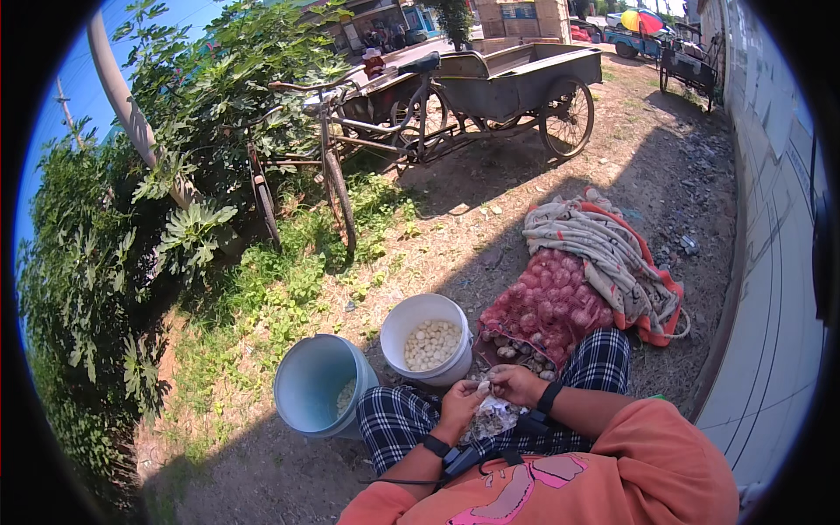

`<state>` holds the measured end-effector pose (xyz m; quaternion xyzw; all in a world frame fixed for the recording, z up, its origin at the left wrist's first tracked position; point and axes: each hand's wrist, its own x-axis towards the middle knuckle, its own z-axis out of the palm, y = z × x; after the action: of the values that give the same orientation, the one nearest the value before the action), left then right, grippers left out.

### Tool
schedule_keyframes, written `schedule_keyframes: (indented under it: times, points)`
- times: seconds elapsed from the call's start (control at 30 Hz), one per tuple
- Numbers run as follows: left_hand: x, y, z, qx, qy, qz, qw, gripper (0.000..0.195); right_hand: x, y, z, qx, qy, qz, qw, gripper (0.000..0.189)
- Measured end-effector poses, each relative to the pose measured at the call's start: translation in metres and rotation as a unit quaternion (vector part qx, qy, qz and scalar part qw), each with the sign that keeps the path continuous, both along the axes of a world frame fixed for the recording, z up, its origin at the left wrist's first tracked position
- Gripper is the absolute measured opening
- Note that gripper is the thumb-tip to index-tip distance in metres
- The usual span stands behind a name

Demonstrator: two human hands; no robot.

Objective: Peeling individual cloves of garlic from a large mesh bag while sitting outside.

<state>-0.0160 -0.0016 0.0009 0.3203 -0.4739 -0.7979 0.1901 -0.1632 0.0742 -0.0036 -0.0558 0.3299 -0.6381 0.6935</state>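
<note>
My left hand (461, 403) and my right hand (517, 384) meet above my lap, their fingertips pinching a small whitish piece of garlic (484, 387). Its exact shape is partly hidden by the fingers. Below them, papery garlic skins (489, 421) lie heaped between my thighs. Just beyond the hands stands a white bucket (392, 328) with many pale peeled cloves (433, 344) inside. To its left a light blue bucket (315, 387) leans towards me, with some cloves (346, 396) at its bottom. A red mesh sack (548, 295) of garlic bulbs lies in front of my right knee, its mouth facing me.
A crumpled patterned cloth (590, 243) with orange edging covers the sack's far end. A white wall (768, 295) runs along the right. Cargo tricycles (512, 79) are parked ahead beside leafy bushes (216, 125). A person in a hat (374, 62) is in the distance.
</note>
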Motion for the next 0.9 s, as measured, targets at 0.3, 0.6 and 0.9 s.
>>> schedule_keyframes:
  times: [0.3, 0.6, 0.9]
  points:
    - [0.006, 0.014, 0.022, 0.036, -0.022, 0.010, 0.999, 0.025, 0.015, 0.006, 0.003, 0.003, 0.232, 0.039, 0.972, 0.014]
    - [-0.001, -0.006, 0.005, 0.093, 0.005, -0.007, 0.996, 0.025, 0.010, -0.004, 0.015, -0.034, 0.178, 0.035, 0.983, 0.015]
    - [-0.003, -0.002, 0.028, 0.053, 0.046, -0.019, 0.997, 0.032, 0.000, -0.006, 0.016, -0.040, 0.201, 0.055, 0.977, 0.016]
